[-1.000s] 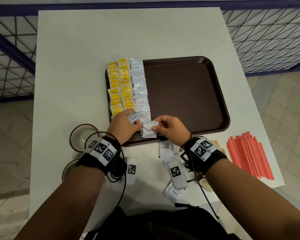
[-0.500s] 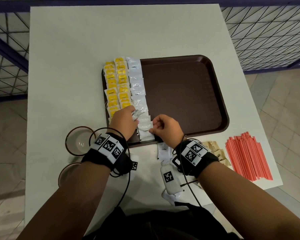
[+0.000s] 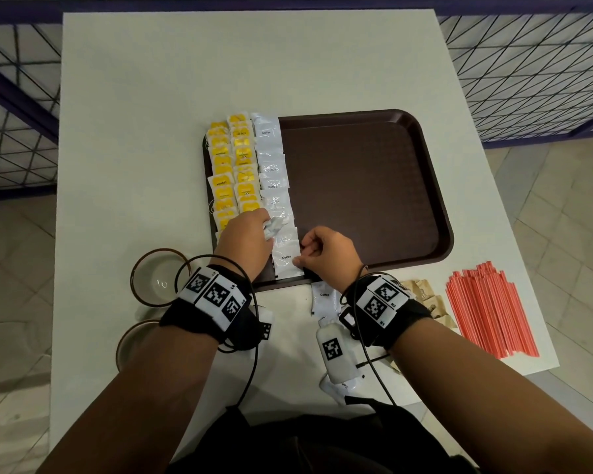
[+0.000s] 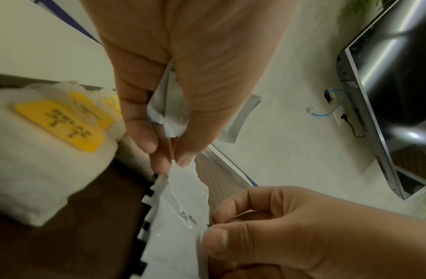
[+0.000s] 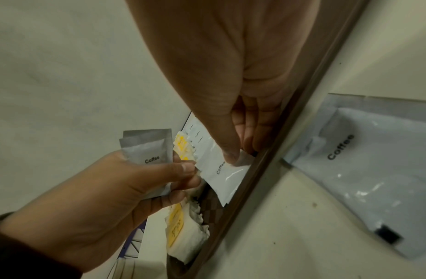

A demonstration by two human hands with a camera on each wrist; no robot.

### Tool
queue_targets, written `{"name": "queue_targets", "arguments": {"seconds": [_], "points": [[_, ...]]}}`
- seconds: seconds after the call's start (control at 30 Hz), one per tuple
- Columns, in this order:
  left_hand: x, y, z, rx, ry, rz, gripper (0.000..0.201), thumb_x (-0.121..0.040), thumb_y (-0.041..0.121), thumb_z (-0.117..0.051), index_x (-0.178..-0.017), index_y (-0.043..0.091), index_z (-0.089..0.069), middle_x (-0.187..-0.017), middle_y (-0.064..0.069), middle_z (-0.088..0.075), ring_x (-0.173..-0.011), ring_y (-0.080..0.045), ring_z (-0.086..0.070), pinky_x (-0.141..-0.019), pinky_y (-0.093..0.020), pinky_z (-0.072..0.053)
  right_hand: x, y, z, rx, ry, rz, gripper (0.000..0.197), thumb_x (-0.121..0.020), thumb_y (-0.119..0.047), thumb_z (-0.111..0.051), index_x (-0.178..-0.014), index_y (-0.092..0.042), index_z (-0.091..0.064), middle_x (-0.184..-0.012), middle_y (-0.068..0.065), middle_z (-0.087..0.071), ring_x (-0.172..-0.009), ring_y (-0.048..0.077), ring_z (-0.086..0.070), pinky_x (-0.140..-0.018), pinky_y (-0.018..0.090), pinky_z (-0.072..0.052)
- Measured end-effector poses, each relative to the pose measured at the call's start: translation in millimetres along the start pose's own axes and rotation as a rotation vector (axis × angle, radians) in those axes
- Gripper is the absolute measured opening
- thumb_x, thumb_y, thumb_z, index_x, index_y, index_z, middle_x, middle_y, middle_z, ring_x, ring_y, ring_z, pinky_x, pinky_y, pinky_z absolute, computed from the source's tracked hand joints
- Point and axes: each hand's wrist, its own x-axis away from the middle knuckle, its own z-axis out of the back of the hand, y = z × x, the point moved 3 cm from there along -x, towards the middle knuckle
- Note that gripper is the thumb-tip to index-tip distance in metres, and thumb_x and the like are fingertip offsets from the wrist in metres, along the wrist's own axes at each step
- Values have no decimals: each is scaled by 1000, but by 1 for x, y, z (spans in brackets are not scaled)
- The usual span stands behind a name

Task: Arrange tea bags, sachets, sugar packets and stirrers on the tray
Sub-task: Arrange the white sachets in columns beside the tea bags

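A brown tray (image 3: 356,186) carries two columns of yellow-tagged tea bags (image 3: 233,165) and one column of white coffee sachets (image 3: 271,165) along its left side. My left hand (image 3: 262,227) grips a small bunch of spare coffee sachets (image 5: 147,149) beside the column. My right hand (image 3: 302,256) pinches the right edge of the nearest sachet (image 3: 286,263), which lies at the column's near end by the tray rim (image 5: 279,151). In the left wrist view this sachet (image 4: 181,217) sits just below my left fingertips (image 4: 159,162).
Red stirrers (image 3: 490,309) lie heaped at the table's right edge, with brown sugar packets (image 3: 425,295) beside them. A loose coffee sachet (image 3: 324,299) lies before the tray. Two glass bowls (image 3: 158,275) stand near left. Wire fencing surrounds the table.
My right hand has lowered its sachet from a tilted hold to lie flat at the near end of the white column. My left hand has stayed beside it, holding its bunch.
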Motion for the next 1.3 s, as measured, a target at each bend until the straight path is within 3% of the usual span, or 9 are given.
{"name": "queue_targets", "arguments": {"seconds": [0.2, 0.3, 0.47, 0.6, 0.7, 0.8, 0.93, 1.03, 1.3], "points": [[5, 0, 5, 58, 56, -51, 19, -84, 22, -65, -92, 6, -61, -89, -11, -60, -79, -25, -54, -67, -29, -38, 2, 1, 5, 54, -11, 20, 27, -68, -11, -80, -87, -7, -62, -77, 0, -62, -71, 11, -57, -74, 19, -48], [14, 3, 13, 390, 101, -42, 42, -84, 46, -62, -80, 5, -58, -74, -11, -57, -69, -21, -53, -65, -27, -40, 8, -7, 18, 0, 60, 98, 14, -76, -10, -73, -87, -10, -64, -79, -2, -65, -71, 12, -60, -76, 20, -49], [4, 16, 15, 852, -27, 29, 45, -89, 43, -48, -131, 25, -50, -123, 11, -55, -110, 4, -51, -88, -8, -41, 18, -39, 21, -788, -319, 34, 34, -92, -1, -51, -125, -10, -54, -112, 2, -64, -102, 14, -61, -93, 41, -52], [-23, 33, 16, 710, -83, -117, 31, -93, 40, -50, -123, 33, -47, -131, 10, -43, -124, -4, -40, -103, -20, -34, 0, -55, 21, -1056, -325, 48, 28, -94, -2, -46, -120, -13, -50, -106, 2, -61, -96, 18, -62, -90, 46, -50], [-53, 38, 21, 458, -46, -249, 43, -86, 53, -46, -115, 22, -55, -114, 3, -52, -109, -13, -48, -97, -31, -41, -23, -59, 26, -1025, -185, 82, 15, -94, -8, -51, -106, -14, -57, -95, 6, -63, -88, 18, -63, -83, 38, -54], [-86, 43, 33, 411, -145, -219, 39, -89, 47, -53, -114, 19, -49, -97, 1, -57, -88, -14, -57, -81, -29, -48, -52, -60, 37, -994, -104, 84, 9, -93, -7, -53, -100, -11, -57, -92, 8, -62, -86, 18, -61, -81, 32, -55], [-127, 52, 59, 346, -192, -187, 27, -97, 30, -46, -80, 11, -56, -71, -2, -59, -68, -19, -61, -74, -40, -55, -93, -61, 51, -985, -44, 50, 9, -92, -5, -53, -98, -11, -57, -94, 7, -63, -85, 14, -62, -77, 26, -55], [-159, 48, 69, 366, -300, -110, 23, -94, 16, -52, -90, -4, -64, -86, -17, -68, -81, -26, -69, -83, -46, -56, -121, -57, 56, -901, -35, 25, 8, -91, -5, -55, -98, -9, -59, -94, 10, -64, -82, 16, -64, -71, 23, -57], [-214, 49, 67, 228, -364, -55, 11, -81, 3, -66, -79, 14, -64, -85, -15, -70, -76, -27, -70, -85, -43, -55, -168, -54, 57, -759, 43, 14, 21, -87, 1, -59, -107, 3, -58, -94, 11, -63, -84, 20, -65, -73, 25, -58]]}}
